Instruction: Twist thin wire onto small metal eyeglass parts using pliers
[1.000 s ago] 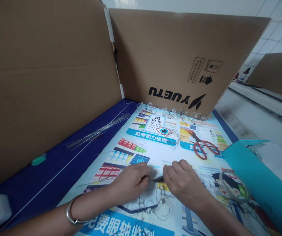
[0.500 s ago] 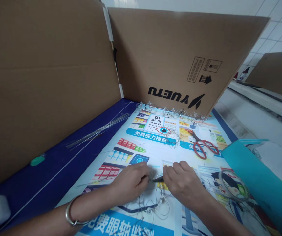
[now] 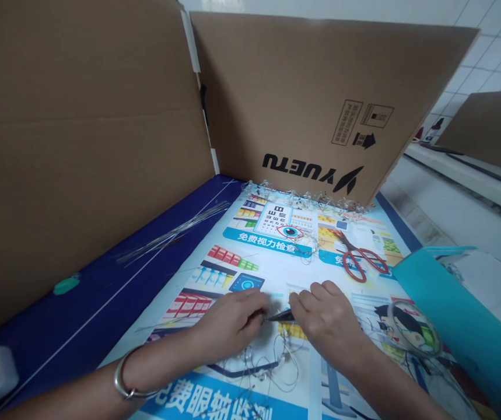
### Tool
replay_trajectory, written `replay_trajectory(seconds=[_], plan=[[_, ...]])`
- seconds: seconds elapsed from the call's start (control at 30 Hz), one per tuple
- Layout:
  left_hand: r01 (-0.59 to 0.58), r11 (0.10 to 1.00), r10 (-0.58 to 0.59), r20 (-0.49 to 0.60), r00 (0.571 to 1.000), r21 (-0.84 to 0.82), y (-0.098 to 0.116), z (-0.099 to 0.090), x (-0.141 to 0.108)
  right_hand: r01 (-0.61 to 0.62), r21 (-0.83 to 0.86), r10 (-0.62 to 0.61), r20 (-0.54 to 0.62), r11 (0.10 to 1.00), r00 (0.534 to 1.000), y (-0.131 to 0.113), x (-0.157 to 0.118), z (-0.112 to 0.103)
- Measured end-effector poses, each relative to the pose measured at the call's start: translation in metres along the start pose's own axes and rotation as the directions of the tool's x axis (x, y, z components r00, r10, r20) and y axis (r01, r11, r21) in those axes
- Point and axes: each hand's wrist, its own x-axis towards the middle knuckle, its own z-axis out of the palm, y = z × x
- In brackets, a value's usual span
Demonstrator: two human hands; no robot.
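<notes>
My left hand (image 3: 235,321), with a silver bangle at the wrist, is closed in a pinch; thin wire seems to be at its fingertips, too fine to make out clearly. My right hand (image 3: 326,321) is wrapped around pliers (image 3: 281,316), whose dark pointed jaws reach left to the left fingertips. The handles are hidden in the palm. Below both hands, a loose tangle of thin wire with small clear beads (image 3: 272,364) lies on the printed poster (image 3: 276,277).
Red-handled scissors (image 3: 359,259) lie beyond my right hand. More wire pieces (image 3: 315,201) line the foot of the cardboard wall (image 3: 320,87). Straight wires (image 3: 174,233) lie at left. A clear round spool (image 3: 415,328) and a teal box (image 3: 460,315) are at right.
The pliers' jaws show a little more between the hands. My left fingers have shifted slightly right; the other things have stayed in place.
</notes>
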Motion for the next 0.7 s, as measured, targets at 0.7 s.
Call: replay_trajectory(seconds=[0.7], plan=[[0.0, 1.0, 0.0, 0.005, 1.0, -0.014, -0.0026, 0.0012, 0.0004, 0.088, -0.101, -0.081, 0.076, 0.991, 0.994, -0.0088, 0.0042, -0.0025]])
